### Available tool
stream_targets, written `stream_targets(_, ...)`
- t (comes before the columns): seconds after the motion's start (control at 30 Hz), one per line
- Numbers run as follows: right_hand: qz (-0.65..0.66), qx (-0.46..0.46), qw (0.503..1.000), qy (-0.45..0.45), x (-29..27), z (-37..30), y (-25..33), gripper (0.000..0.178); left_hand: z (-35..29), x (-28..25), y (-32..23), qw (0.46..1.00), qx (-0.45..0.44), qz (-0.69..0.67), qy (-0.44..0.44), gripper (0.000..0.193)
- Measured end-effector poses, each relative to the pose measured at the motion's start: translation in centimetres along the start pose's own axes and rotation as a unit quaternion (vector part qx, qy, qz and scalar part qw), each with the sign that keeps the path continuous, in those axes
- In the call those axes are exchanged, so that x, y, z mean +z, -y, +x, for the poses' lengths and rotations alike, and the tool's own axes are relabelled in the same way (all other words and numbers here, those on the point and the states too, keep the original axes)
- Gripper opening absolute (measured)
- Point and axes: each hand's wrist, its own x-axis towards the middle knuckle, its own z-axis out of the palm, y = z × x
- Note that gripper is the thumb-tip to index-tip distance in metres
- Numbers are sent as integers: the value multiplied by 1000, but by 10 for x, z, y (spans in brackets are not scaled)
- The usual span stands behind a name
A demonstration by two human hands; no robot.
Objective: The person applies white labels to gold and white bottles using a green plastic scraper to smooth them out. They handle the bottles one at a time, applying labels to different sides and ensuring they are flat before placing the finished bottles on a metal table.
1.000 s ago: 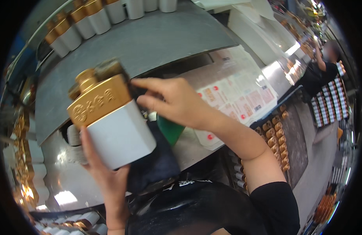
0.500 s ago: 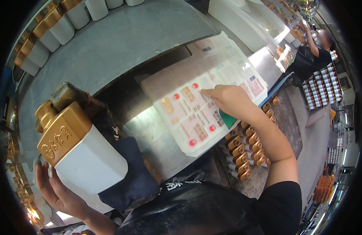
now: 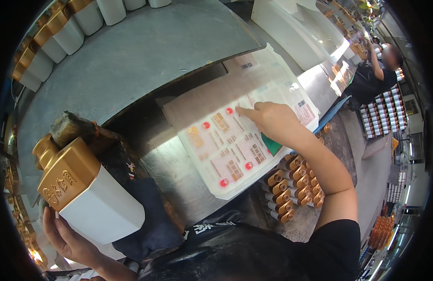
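A bottle [image 3: 101, 199] with a white body and an embossed gold shoulder and neck lies tilted on a dark padded cloth [image 3: 151, 220]. My left hand [image 3: 73, 241] grips it from the lower left, its fingers against the gold shoulder and a grey scrap beside them. Over the printed decal sheet [image 3: 221, 150], my right hand [image 3: 277, 124] is closed, its index fingertip by a round red mark [image 3: 229, 111]. A flat green piece [image 3: 275, 146] shows under that hand and seems held in it; the palm hides the rest. Gold and red printing covers the translucent sheet.
A grey metal table [image 3: 155, 42] carries a row of gold-and-white bottles [image 3: 66, 35] at the far left. At the back stands a white bin [image 3: 287, 33]. More bottles [image 3: 291, 187] stand below the table's right edge. Another person [image 3: 376, 75] works at the far right.
The view has shifted slightly, so bottle and sheet appear lower and more to the left. My right fingertip sits a little farther up the sheet, beside the red mark. My left hand keeps its grip.
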Motion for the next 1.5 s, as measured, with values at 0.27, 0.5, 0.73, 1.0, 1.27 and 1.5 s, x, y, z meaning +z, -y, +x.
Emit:
stream_targets(0.27,-24,38,999,-18,-7,-11,0,45,2,-5,2,1000,25,-17,8,30)
stream_targets(0.5,-134,27,990,36,2,1,22,40,0,-14,7,999,48,2,8,27)
stream_targets(0.73,-34,-69,997,-13,9,87,-37,30,-8,-18,7,996,65,11,55,24)
stream_targets(1.0,193,40,977,80,18,132,-48,33,-11,-26,5,995,57,62,57,19)
stream_targets(1.27,-128,120,957,-233,-2,62,28,10,-18,-25,1,966,22,-30,255,84)
stream_targets(1.5,384,37,905,-177,-144,9,167,9,-23,2,-3,958,58,42,278,115)
